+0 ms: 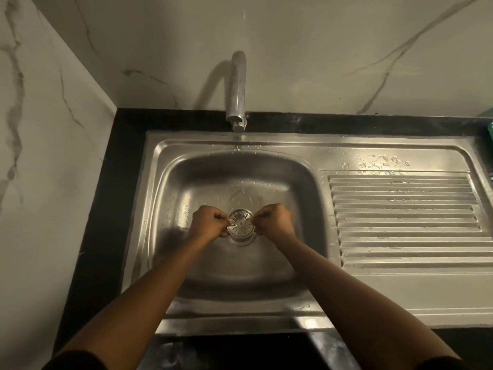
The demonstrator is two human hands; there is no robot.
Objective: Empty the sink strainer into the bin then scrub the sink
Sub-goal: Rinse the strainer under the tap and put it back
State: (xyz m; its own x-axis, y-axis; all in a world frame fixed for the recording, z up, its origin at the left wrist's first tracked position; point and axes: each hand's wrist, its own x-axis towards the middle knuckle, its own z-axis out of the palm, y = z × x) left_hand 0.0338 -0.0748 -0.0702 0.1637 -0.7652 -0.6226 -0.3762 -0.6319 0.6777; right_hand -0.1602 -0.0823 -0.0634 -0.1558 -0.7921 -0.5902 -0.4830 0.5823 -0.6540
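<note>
Strainer: the round strainer (241, 222) lies slotted face up toward you, its axis near upright. It is round, so no side is the long one.
Place: over the drain (241, 242) in the middle of the sink (186, 180) floor. You cannot tell whether it is seated or lifted clear.
Left hand: your left hand (208, 222) is curled, its fingertips pinching the strainer's left rim.
Right hand: your right hand (273, 221) is curled the same way and pinches the right rim.
Surface: steel basin beaded with water, with a ribbed drainboard (400, 214) to its right, all set in a black counter (106, 182).
Room: a tap (237, 89) arches over the basin's far edge. The wall (320, 49) behind and to the left is pale and veined, under dim warm light.
</note>
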